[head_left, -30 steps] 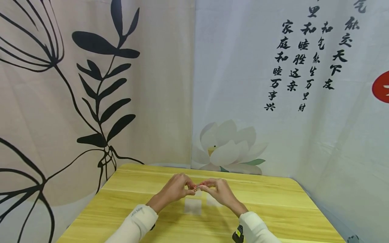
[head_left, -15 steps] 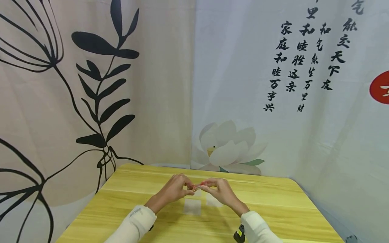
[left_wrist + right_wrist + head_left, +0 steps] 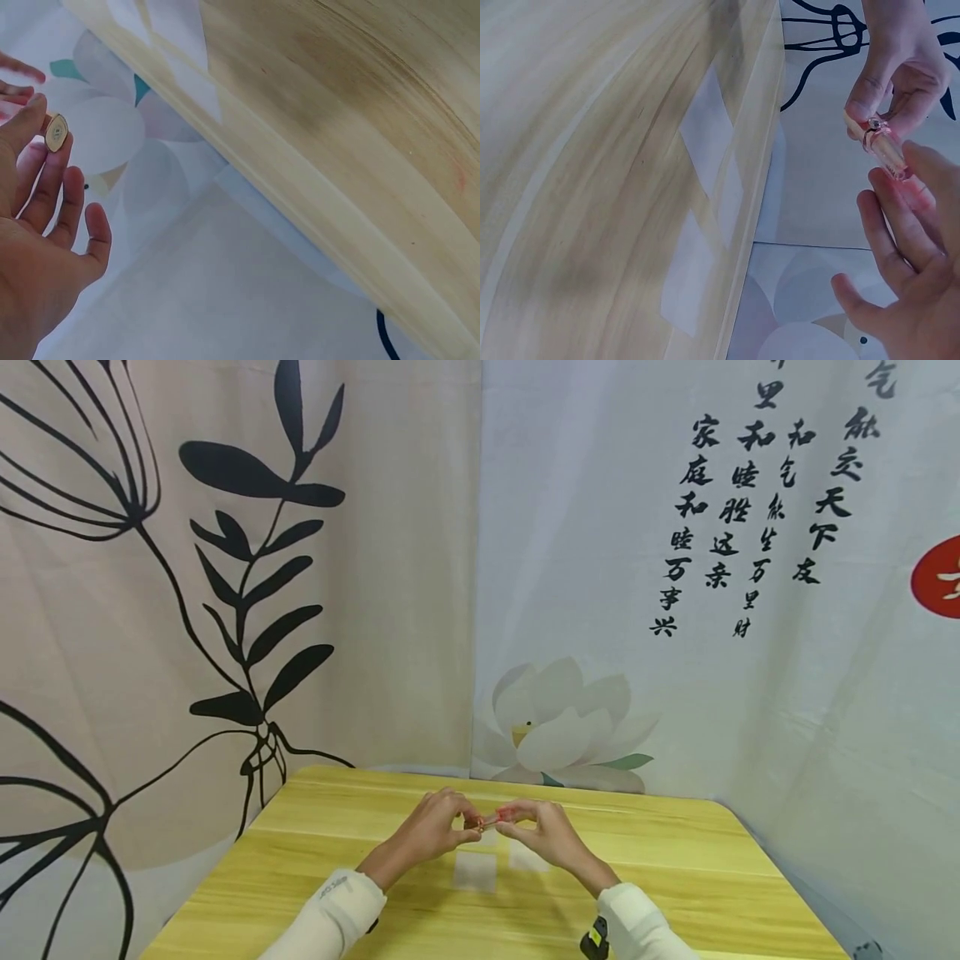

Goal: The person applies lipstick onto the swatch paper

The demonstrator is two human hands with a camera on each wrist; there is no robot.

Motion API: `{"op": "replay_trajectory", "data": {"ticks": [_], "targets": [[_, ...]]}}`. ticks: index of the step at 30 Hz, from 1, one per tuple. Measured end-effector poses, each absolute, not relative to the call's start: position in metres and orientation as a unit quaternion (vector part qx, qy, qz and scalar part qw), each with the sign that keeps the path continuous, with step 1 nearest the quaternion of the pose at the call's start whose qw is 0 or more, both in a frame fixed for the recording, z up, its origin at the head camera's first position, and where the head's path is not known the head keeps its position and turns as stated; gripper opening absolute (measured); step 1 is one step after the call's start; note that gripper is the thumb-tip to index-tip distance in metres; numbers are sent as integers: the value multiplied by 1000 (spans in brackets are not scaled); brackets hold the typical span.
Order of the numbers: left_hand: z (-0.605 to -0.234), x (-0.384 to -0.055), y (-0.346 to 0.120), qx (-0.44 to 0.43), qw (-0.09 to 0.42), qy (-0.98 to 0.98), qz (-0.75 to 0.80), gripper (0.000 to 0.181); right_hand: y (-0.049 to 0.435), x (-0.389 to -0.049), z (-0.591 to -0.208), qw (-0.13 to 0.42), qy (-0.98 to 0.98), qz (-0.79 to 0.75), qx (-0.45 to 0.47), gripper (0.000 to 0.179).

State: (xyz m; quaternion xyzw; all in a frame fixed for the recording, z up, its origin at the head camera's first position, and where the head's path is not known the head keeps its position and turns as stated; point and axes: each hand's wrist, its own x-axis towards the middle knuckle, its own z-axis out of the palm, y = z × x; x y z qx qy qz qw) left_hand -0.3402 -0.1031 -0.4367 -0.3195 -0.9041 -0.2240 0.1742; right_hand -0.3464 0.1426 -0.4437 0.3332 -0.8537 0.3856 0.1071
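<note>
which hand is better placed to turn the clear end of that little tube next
Probably the right hand: its fingers are at the clear end, while the left hand pinches the little tube by its gold end.

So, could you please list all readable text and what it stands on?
"家庭和睦万事兴": curtain
"里和睦胜远亲": curtain, top character cut off
"和气能生万里财": curtain
"气能交天下友": curtain
Red circle: character cut off, unreadable
Left sleeve: print too small
Small tube: end mark too small to read
</note>
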Motion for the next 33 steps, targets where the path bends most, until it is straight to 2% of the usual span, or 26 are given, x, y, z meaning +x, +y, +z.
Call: {"op": "replay_trajectory", "data": {"ticks": [7,11,22,33], "targets": [[-436,-339,-102,-315,184,-906,-215,11,144,-344,-439,96,-857,385,329,38],[-437,-340,-102,-310,186,-908,-213,11,143,-343,-438,97,-853,396,325,36],[-436,-339,-101,-301,191,-907,-222,10,143,-343,-440,134,-847,404,318,27],[-438,-339,-102,-296,205,-906,-221,12,143,-344,-438,153,-842,420,304,31]]}}
